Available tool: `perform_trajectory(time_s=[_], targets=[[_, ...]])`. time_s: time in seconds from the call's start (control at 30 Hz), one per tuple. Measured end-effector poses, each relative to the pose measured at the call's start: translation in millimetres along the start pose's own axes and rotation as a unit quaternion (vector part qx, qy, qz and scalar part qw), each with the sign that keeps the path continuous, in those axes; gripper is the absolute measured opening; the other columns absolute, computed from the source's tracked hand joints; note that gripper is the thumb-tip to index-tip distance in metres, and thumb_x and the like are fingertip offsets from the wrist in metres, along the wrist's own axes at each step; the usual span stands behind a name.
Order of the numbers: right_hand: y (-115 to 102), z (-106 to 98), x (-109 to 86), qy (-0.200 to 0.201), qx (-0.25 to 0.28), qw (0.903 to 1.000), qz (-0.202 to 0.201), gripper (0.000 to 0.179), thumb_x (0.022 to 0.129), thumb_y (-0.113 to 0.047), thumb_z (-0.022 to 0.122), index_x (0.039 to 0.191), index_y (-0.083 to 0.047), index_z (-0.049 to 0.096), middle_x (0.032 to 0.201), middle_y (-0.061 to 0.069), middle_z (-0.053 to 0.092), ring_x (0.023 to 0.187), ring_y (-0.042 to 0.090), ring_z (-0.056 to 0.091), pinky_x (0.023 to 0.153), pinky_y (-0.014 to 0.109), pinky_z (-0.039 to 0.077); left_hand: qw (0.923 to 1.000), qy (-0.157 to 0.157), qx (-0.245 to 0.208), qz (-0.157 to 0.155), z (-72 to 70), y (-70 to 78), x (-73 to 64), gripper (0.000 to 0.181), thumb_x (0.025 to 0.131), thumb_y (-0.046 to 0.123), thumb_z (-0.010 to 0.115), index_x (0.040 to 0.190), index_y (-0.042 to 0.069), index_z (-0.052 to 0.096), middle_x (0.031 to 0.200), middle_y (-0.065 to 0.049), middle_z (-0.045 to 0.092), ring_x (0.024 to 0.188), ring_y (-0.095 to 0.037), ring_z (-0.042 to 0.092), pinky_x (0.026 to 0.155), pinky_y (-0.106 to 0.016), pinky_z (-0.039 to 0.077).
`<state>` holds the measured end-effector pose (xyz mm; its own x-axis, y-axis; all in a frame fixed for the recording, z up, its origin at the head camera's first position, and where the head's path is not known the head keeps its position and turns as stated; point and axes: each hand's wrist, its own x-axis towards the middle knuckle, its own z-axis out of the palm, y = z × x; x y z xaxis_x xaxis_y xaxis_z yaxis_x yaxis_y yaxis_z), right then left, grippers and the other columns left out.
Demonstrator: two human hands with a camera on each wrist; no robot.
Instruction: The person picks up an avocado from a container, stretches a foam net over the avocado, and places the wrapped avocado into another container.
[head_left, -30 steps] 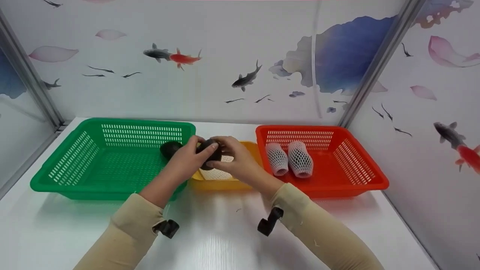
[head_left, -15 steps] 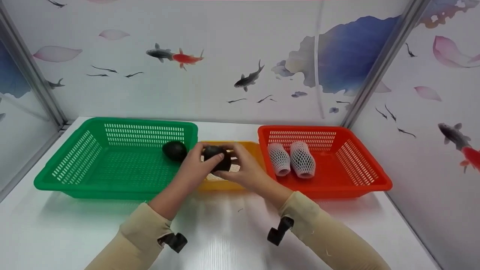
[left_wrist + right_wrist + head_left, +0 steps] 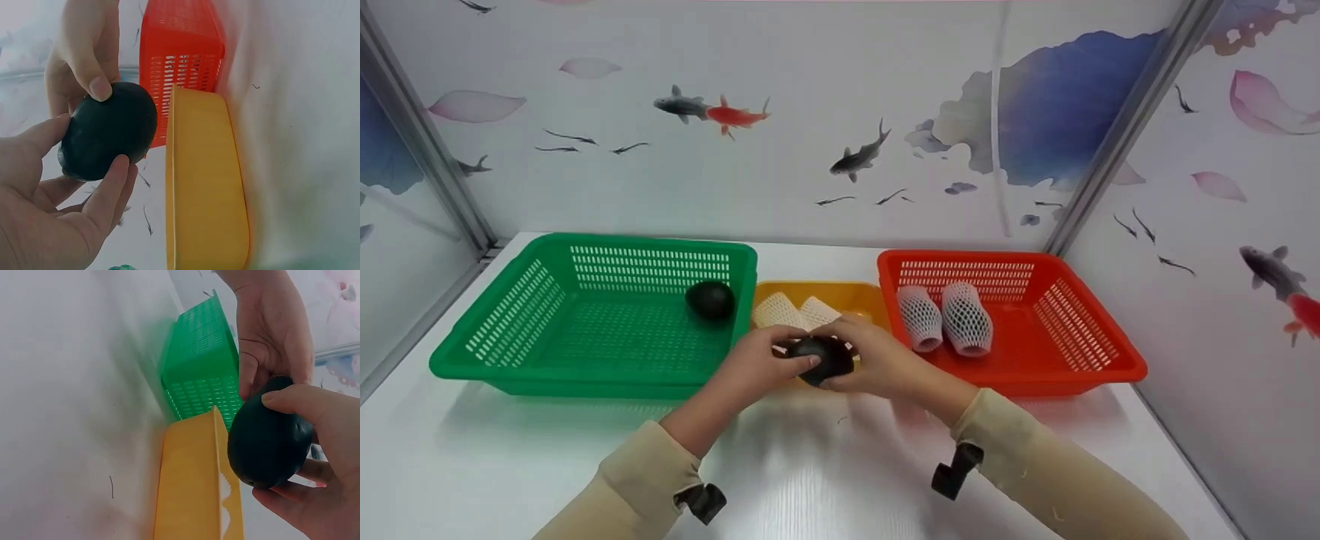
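A dark, smooth avocado (image 3: 826, 360) is held between both hands above the front edge of the yellow basket (image 3: 859, 296). My left hand (image 3: 757, 367) grips its left side, thumb on the near face; in the left wrist view its fingers curl along the avocado (image 3: 109, 132). From the right, my right hand (image 3: 889, 364) holds the other end, with the thumb pressed on the avocado (image 3: 270, 433) in the right wrist view. White foam net sleeves (image 3: 780, 311) lie in the yellow basket, partly hidden by the hands.
On the left stands a green basket (image 3: 585, 386) with another dark avocado (image 3: 710, 300) at its right side. A red basket (image 3: 1057, 386) on the right contains two items in white foam nets (image 3: 966, 319). Behind the white table rises a printed wall panel (image 3: 780, 195).
Both hands have carried the avocado toward me and to the right, off the green basket's edge. More of the foam nets in the yellow basket now shows.
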<state>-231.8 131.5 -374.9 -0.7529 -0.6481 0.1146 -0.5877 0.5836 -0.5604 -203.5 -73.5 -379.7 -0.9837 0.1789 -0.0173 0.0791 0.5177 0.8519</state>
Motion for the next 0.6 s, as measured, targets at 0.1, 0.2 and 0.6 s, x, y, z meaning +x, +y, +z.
perform_trajectory(time_s=[0.1,0.2,0.6], targets=[[0,3,-4.2,-0.019,-0.004,0.9997,0.015,0.053,0.080,-0.028,0.082,0.127,-0.023,0.057,0.117,-0.010,0.058,0.108,0.012,0.051,0.094,0.033,0.048,0.9991,-0.027,0.028,0.014,1.8,-3.0,-3.0,0.042,0.084,0.023,0.078,0.121,0.007,0.065,0.115,-0.008,0.064,0.100,-0.025,0.062,0.082,-0.036,0.055],[1,7,-8.1,-0.027,-0.010,0.9994,0.018,0.052,0.078,-0.031,0.083,0.122,-0.022,0.058,0.112,-0.010,0.059,0.104,0.012,0.053,0.092,0.034,0.048,0.9953,-0.051,0.073,0.037,4.8,-5.7,-6.0,0.042,0.080,0.018,0.081,0.117,0.006,0.066,0.112,-0.007,0.066,0.098,-0.024,0.062,0.084,-0.038,0.054],[12,21,-20.9,-0.069,-0.027,0.9972,0.007,0.051,0.078,-0.032,0.083,0.123,-0.026,0.060,0.113,-0.013,0.059,0.105,0.011,0.053,0.096,0.037,0.046,0.9762,-0.078,0.157,0.127,20.1,-22.0,-8.4,0.038,0.075,0.018,0.086,0.109,0.011,0.072,0.101,0.004,0.069,0.093,-0.019,0.059,0.088,-0.039,0.051]])
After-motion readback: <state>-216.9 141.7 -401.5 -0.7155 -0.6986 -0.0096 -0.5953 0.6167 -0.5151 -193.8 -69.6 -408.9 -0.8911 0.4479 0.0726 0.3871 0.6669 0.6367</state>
